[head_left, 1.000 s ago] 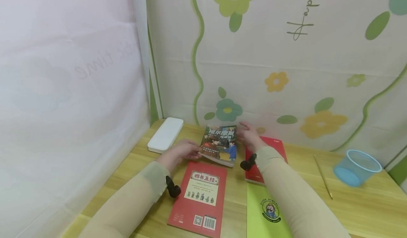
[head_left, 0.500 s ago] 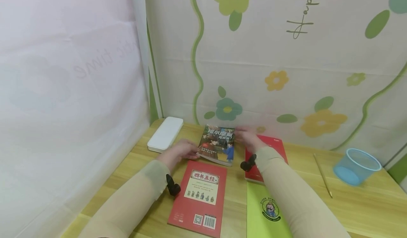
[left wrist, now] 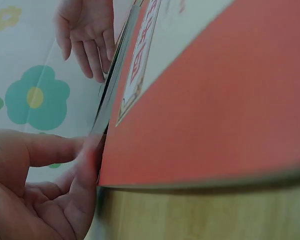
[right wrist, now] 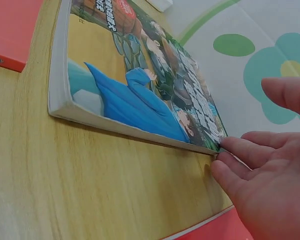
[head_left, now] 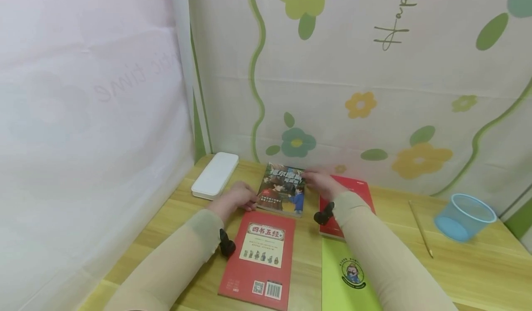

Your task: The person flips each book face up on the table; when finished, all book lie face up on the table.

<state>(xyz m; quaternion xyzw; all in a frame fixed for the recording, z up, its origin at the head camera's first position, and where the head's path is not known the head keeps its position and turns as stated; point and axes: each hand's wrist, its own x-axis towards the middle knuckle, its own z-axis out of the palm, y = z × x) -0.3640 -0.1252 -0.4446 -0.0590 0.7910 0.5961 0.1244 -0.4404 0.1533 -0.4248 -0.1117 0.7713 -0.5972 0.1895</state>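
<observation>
A dark illustrated book with blue and yellow figures lies at the back of the table. My left hand is at its near left corner. In the left wrist view, the left hand's thumb and curled forefinger pinch at the book's edge, partly blurred. My right hand is on the book's far right side. In the right wrist view, the right hand's fairly straight fingertips touch the book's corner, with the thumb raised apart. A red book with a cream panel lies just in front of the dark one.
Under my right forearm are another red book and a yellow-green booklet. A white case lies at the back left. On the right are a pencil and a blue translucent cup. A floral curtain stands behind.
The dark book has shifted slightly left and turned a little, and now lies flatter. My right hand has moved left against its edge. The left hand has stayed at the near corner.
</observation>
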